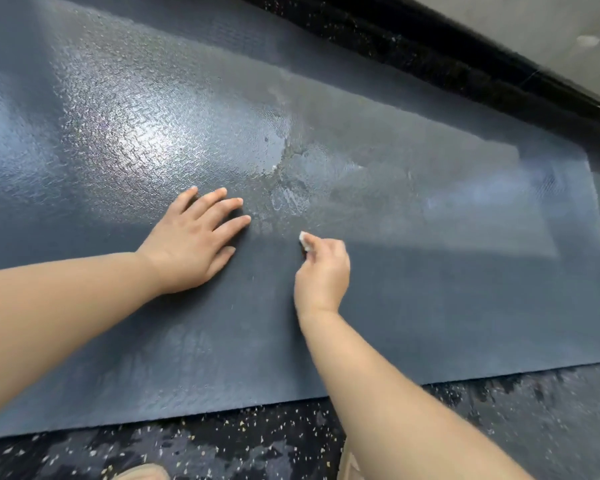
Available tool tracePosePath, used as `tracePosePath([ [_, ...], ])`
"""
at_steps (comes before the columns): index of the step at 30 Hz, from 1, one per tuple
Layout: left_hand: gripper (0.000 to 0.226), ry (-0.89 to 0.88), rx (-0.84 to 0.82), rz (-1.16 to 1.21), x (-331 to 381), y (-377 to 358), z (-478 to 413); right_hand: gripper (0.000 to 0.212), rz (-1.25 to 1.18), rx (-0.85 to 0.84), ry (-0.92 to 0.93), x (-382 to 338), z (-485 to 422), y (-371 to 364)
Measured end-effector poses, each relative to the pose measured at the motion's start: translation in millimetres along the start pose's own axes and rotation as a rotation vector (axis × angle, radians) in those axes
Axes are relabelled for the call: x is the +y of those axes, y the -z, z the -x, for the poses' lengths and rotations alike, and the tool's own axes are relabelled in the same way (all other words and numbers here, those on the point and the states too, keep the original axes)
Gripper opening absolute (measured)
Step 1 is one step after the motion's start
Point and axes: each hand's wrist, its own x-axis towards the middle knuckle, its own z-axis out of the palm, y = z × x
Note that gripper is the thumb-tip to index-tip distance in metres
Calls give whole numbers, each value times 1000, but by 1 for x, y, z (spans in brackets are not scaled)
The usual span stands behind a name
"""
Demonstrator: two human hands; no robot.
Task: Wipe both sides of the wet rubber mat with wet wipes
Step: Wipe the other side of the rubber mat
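A large dark grey rubber mat (430, 306) lies flat on the floor and fills most of the view. Its far left part glistens with water, and a wet smear sits near the middle. My left hand (191, 244) presses flat on the mat with fingers spread and straight. Just to its right, my right hand (321, 271) pinches a small crumpled white wet wipe (305, 239) against the mat's surface. Most of the wipe is hidden under the fingers.
Black speckled floor (257, 441) runs along the mat's near edge. A black baseboard (465, 74) and a pale wall (534, 26) border the far side. Beige trouser knees (352, 462) show at the bottom edge.
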Motion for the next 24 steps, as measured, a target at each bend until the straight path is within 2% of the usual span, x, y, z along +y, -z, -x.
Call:
tracePosePath([
  [3, 58, 35, 0, 10, 4, -1, -7, 26, -45, -176, 305, -8, 52, -4],
  [5, 58, 25, -11, 20, 7, -3, -7, 23, -127, -284, 386, -2, 42, 9],
  [6, 58, 29, -17, 36, 8, -4, -7, 23, -162, -264, 374, 1, 26, 16],
  [9, 55, 46, -15, 81, 7, -6, -5, 28, -129, -67, 100, 15, -48, 34],
  [11, 44, 50, -5, 84, 4, -8, -5, 34, -41, 14, -73, 30, -96, 43],
  [13, 46, 38, -16, 83, 1, -10, -5, 38, 5, 39, -190, 42, -124, 43],
  [16, 50, 24, -55, 58, -1, -11, -4, 40, 57, 48, -294, 35, -116, 22],
  [18, 46, 21, -55, 36, -1, -9, -4, 38, 114, 75, -157, 16, -81, 4],
  [20, 54, 41, -82, 27, 1, -4, -4, 34, 37, 59, 123, -4, -31, -9],
  [22, 62, 47, -115, 34, 2, -2, -3, 28, -24, -60, 375, -13, 10, -14],
  [24, 62, 45, -122, 40, 2, -1, -3, 25, -115, -259, 481, -10, 20, -3],
])
